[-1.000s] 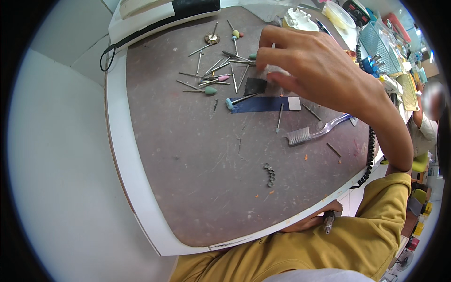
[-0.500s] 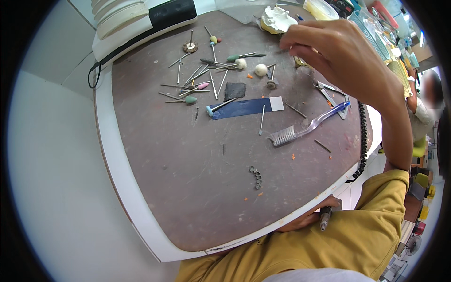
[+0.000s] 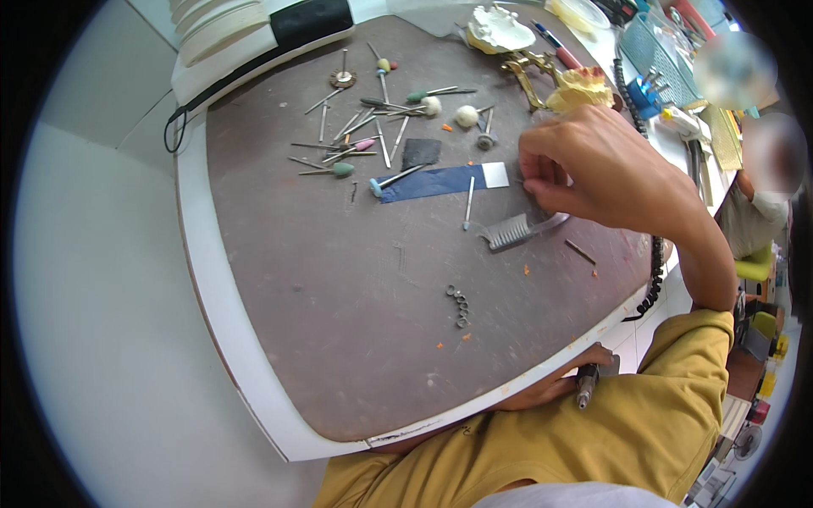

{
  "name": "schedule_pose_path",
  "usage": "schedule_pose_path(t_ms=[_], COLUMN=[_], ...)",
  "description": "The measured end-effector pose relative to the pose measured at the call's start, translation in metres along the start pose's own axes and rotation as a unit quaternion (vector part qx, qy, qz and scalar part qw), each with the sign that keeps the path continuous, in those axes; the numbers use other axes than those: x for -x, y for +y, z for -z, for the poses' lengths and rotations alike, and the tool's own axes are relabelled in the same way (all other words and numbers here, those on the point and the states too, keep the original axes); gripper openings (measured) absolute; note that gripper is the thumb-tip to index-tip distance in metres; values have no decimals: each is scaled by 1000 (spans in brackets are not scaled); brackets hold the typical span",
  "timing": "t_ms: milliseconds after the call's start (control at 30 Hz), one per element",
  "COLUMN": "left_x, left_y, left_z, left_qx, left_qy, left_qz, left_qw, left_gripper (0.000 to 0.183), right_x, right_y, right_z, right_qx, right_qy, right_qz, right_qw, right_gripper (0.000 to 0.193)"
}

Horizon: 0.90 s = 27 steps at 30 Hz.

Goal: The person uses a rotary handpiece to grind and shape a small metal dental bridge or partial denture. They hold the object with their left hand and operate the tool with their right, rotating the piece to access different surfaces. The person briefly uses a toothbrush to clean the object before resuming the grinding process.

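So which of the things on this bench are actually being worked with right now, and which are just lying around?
In use:
- right hand, fingertips pinched at the mat by the toothbrush
- left hand below the bench edge, holding a metal handpiece

Lying about:
- scattered burs and polishing points
- blue strip
- small metal rings
- plaster tooth models

Scattered grinding burs [image 3: 364, 140] lie on the brown tabletop [image 3: 339, 279], with a blue sandpaper strip [image 3: 440, 181], small metal rings [image 3: 459, 306] and a plaster dental cast [image 3: 498, 27].
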<state>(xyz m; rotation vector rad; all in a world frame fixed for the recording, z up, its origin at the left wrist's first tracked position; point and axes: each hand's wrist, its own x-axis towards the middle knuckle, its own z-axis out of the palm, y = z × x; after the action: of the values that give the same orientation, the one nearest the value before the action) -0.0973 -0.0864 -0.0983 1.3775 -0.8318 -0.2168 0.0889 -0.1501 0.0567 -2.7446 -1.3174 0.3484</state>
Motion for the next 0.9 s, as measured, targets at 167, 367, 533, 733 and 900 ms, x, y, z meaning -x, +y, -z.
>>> schedule_pose_path(t_ms=[167,367,533,733,900], left_x=[3,-3,-7,-7,-7], left_y=[-9,13,18,36,36], left_z=[-12,-5,-11,-26,-39], left_qx=[65,11,128,223,219], left_qy=[-23,-62,-64,31,105], left_qz=[43,123,181,253,272], left_qw=[997,990,973,941,931], left_gripper=[41,41,41,45,43], right_x=[8,27,48,79,90], right_y=[4,9,20,19,21], right_z=[2,6,3,-2,-30], right_qx=[-301,-480,-535,-540,-262], right_qy=[-10,-41,12,97,198], right_qz=[-72,-104,-50,-31,32], right_qw=[951,870,843,835,944], right_gripper=[12,8,8,12,17])
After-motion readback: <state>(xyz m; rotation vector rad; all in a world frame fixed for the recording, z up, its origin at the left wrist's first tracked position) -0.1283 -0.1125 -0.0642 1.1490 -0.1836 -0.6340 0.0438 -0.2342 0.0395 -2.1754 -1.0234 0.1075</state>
